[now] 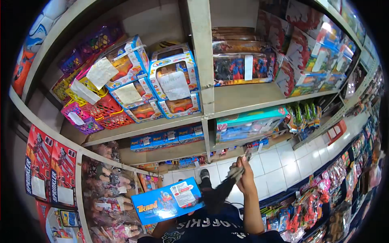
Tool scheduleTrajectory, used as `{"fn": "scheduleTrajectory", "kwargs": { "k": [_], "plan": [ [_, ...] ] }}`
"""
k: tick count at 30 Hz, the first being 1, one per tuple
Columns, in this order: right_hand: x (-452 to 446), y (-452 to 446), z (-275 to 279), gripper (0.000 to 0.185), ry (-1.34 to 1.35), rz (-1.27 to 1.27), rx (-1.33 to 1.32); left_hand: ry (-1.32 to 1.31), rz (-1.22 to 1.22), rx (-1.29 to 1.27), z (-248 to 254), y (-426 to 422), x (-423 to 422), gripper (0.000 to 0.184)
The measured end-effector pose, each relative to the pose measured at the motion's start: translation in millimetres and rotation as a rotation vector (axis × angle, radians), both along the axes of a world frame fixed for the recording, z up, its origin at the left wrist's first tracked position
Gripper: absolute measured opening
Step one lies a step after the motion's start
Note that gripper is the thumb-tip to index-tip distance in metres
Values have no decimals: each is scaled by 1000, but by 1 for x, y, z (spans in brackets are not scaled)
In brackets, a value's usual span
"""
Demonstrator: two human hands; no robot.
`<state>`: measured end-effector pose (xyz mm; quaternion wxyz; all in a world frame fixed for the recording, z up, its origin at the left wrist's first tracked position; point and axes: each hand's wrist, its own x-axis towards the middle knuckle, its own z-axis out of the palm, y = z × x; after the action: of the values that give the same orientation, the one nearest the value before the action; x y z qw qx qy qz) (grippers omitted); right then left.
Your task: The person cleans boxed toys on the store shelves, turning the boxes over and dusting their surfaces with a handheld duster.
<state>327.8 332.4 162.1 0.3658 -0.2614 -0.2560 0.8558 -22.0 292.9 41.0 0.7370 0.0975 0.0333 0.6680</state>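
My right hand (244, 175) is raised in front of my body, its fingers closed round the grey top of a dark feathery duster (227, 187). The duster's dark end hangs down to the left, beside a blue toy train box (167, 201). This box is tilted in front of my chest, with its printed face up. My left forearm shows below the box's lower edge; the left hand itself is hidden beneath or behind the box.
Shelves ahead hold boxed toys (173, 77), colourful baskets (97, 111), a teal box (251, 123) and blue train boxes (166, 139). Bagged dolls (111, 194) stand at the left. Packaged toys (316, 190) line the right side, beyond the white tiled floor (279, 162).
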Motion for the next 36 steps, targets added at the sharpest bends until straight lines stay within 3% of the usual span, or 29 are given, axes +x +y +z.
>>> {"fn": "scheduleTrajectory", "kwargs": {
  "k": [3, 7, 12, 24, 26, 28, 31, 34, 36],
  "plan": [
    [-9, 0, 12, 36, -71, -109, 23, 3, 27, -12, -3, -10, -2, 74],
    [-8, 2, 18, 39, -107, 66, 36, 18, 52, -43, -2, -29, -8, 74],
    [-24, 4, 7, 41, -200, 50, 105, 39, 80, -63, 1, -44, -15, 73],
    [-39, 9, 4, 41, -57, 147, 134, 93, 70, -51, 18, -35, -31, 72],
    [-37, 10, 2, 41, -213, 151, 193, 88, 66, -53, 16, -36, -26, 72],
    [-36, 12, 1, 42, -285, 115, 239, 81, 60, -60, 13, -39, -18, 71],
    [-30, 13, 10, 41, -80, 95, 118, 83, 43, -67, 11, -39, -13, 71],
    [-31, 14, 8, 41, -184, -33, 191, 91, 17, -67, 13, -32, -9, 71],
    [-28, 11, 20, 39, -98, -73, 128, 104, 0, -59, 18, -23, -11, 70]
  ]
}}
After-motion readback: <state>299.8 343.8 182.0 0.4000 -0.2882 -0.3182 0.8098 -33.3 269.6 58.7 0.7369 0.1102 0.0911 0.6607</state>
